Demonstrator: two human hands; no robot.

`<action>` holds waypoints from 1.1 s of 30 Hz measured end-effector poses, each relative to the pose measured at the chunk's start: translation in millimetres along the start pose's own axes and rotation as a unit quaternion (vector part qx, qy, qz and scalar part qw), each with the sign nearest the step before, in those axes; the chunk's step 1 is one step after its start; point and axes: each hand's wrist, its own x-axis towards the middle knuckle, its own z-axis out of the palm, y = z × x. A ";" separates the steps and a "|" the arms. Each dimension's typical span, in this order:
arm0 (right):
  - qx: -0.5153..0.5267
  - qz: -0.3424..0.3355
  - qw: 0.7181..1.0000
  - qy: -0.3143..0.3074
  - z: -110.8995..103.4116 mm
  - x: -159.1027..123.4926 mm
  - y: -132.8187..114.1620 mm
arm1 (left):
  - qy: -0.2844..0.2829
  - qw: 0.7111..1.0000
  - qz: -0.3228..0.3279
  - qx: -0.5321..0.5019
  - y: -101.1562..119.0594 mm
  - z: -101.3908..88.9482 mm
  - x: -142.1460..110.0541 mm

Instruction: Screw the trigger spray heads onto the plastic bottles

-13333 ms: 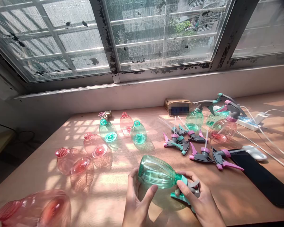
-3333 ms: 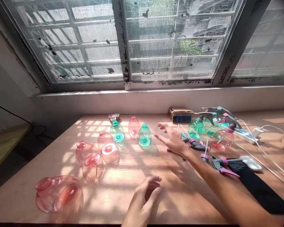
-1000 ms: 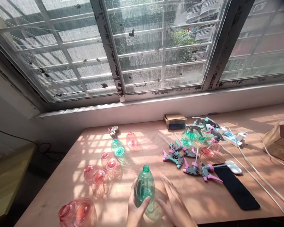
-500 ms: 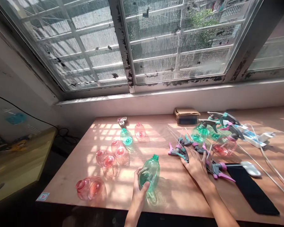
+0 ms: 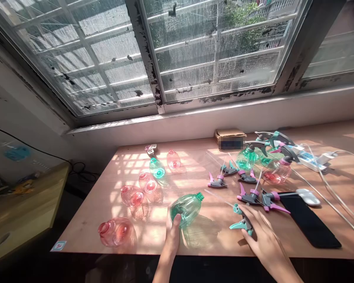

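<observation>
My left hand [image 5: 173, 232] is closed around the base of a clear green bottle [image 5: 190, 210], tilted with its open neck to the right. In my right hand [image 5: 264, 236] is a grey and teal spray trigger head [image 5: 241, 220], its thin dip tube [image 5: 218, 197] pointing left toward the bottle's neck. The tube and the neck are apart. Beyond my right hand lie several more spray heads, among them a pink and grey one [image 5: 250, 196] and another near the phone [image 5: 271, 202].
Several pink bottles, one at the front left [image 5: 116, 232], and a small green bottle [image 5: 157, 169] stand on the left. Assembled spray bottles [image 5: 279, 171] are at the right, near a power strip [image 5: 312, 159], cables and a black phone [image 5: 309, 222]. A cardboard box [image 5: 230, 139] sits by the wall.
My right hand has drawn a teal spray head out of the pile toward me. My left hand has tipped the green bottle so its neck leans right.
</observation>
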 end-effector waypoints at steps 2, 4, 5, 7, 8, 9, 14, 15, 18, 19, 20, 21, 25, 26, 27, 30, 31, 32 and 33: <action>-0.004 -0.026 1.000 -0.011 -1.1 1.2 2.4 | -0.011 1.000 -0.004 0.002 3.3 2.3 -0.3; 0.000 -0.054 0.998 -0.028 -2.4 4.6 3.7 | -0.020 1.000 -0.011 0.003 6.6 4.4 -1.0; 0.004 -0.063 0.997 -0.036 -3.5 6.1 3.6 | -0.022 1.000 -0.014 0.002 7.8 5.2 -1.3; 0.014 -0.070 0.997 -0.040 -7.3 7.7 2.3 | -0.019 1.000 -0.016 -0.001 8.6 6.1 -1.7; 0.020 -0.069 0.997 -0.036 -10.1 7.9 1.7 | -0.012 1.000 -0.014 -0.004 8.1 6.1 -1.8; 0.024 -0.065 0.997 -0.027 -13.2 7.6 1.4 | -0.003 1.000 -0.012 -0.007 7.2 5.9 -1.7; 0.008 -0.044 0.999 -0.002 -28.4 4.7 6.7 | 0.032 0.999 -0.009 -0.024 2.9 5.1 -1.3; 0.005 -0.043 0.999 -0.006 -29.7 4.3 8.1 | 0.029 0.999 -0.008 -0.024 3.3 5.4 -1.5; 0.023 -0.046 0.998 -0.029 -27.5 4.0 8.2 | 0.000 1.000 -0.006 -0.011 7.4 7.6 -3.2; 0.042 -0.044 0.997 -0.036 -24.7 4.4 6.3 | -0.012 1.000 -0.007 -0.006 9.2 8.6 -4.3; 0.069 -0.039 0.996 -0.043 -21.1 4.9 3.4 | -0.024 1.000 -0.008 0.000 10.9 9.5 -5.5; 0.103 -0.028 0.993 -0.050 -16.9 5.6 -0.6 | -0.034 0.999 -0.010 0.004 12.4 10.4 -6.8; 0.312 0.091 0.941 -0.095 1.5 10.8 -24.4 | -0.063 0.998 -0.011 0.018 15.2 13.4 -11.4; 0.371 0.127 0.915 -0.099 6.0 12.7 -31.0 | -0.068 0.997 -0.010 0.021 15.3 13.9 -12.2; 0.420 0.159 0.889 -0.092 10.5 14.7 -37.3 | -0.071 0.997 -0.010 0.025 15.4 14.2 -12.9; 0.480 0.216 0.849 -0.045 23.7 21.1 -51.7 | -0.078 0.996 -0.011 0.033 15.9 14.0 -14.8; 0.487 0.230 0.842 -0.033 27.6 23.2 -54.7 | -0.080 0.996 -0.012 0.033 16.4 13.6 -15.5; 0.499 0.245 0.831 -0.025 30.8 25.3 -56.8 | -0.082 0.996 -0.014 0.032 17.1 13.1 -16.0; 0.514 0.259 0.818 -0.019 33.1 27.5 -58.1 | -0.083 0.996 -0.015 0.029 17.9 12.6 -16.5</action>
